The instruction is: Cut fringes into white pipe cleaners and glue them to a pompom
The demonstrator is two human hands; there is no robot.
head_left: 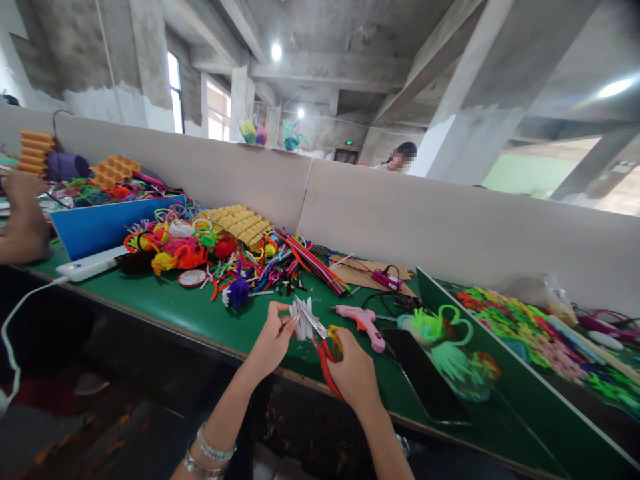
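Observation:
My left hand (273, 337) pinches a small white fuzzy bundle (303, 319) of pipe-cleaner pieces above the green table (165, 303). My right hand (353, 373) grips red-and-yellow scissors (324, 340), whose silver blades reach up into the white bundle. Both hands hover near the table's front edge. Just right of them lies a pink glue gun (365, 323), and a black phone (424, 377) rests flat beyond it.
A heap of coloured pipe cleaners and pompoms (220, 257) covers the table's middle, with yellow foam trays (243, 223) and a blue folder (105, 227). A grey partition (400, 220) backs the bench. Another person's arm (23, 220) is at far left. Finished green pieces (520, 327) fill the right section.

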